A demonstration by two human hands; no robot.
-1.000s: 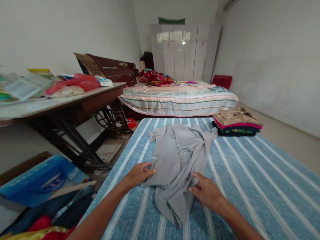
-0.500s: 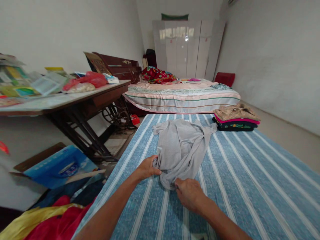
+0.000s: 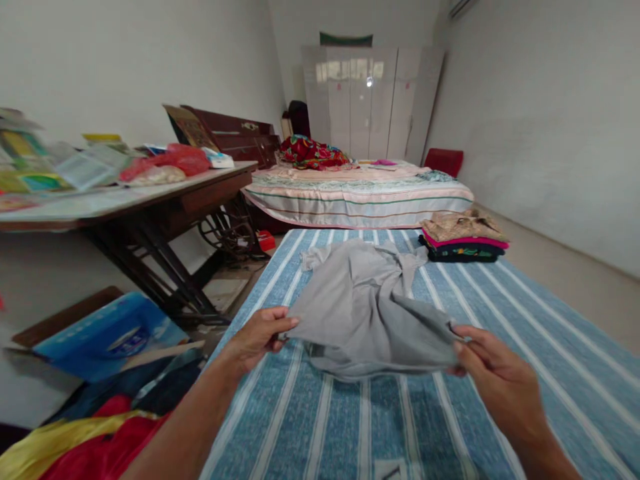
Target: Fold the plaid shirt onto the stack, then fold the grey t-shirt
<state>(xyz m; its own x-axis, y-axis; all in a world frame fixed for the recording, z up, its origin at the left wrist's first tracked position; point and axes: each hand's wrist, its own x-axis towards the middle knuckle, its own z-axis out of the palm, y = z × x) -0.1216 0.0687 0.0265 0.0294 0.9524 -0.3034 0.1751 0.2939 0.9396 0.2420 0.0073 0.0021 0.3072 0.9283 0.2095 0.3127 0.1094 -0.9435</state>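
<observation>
A grey short-sleeved shirt (image 3: 363, 307) is spread over the blue-and-white striped bed cover (image 3: 340, 427), its sleeves toward the far end. My left hand (image 3: 263, 337) pinches the near left corner of its hem between thumb and fingers. At the near right corner, my right hand (image 3: 495, 363) grips the hem as well. Between both hands the hem is stretched wide and lifted slightly off the cover. Creases run through the middle and right of the cloth, and the far right sleeve is bunched.
A stack of folded clothes (image 3: 465, 238) sits at the far right of the striped cover. Leftward stands a sewing-machine table (image 3: 210, 183) loaded with bags and packets. A blue box (image 3: 115, 337) and loose clothes (image 3: 100, 447) lie low at the left. Another bed (image 3: 360, 197) is beyond.
My hands have moved apart, the left outward to the left and the right far to the right. The shirt's hem, gathered before, is now pulled out wide and raised.
</observation>
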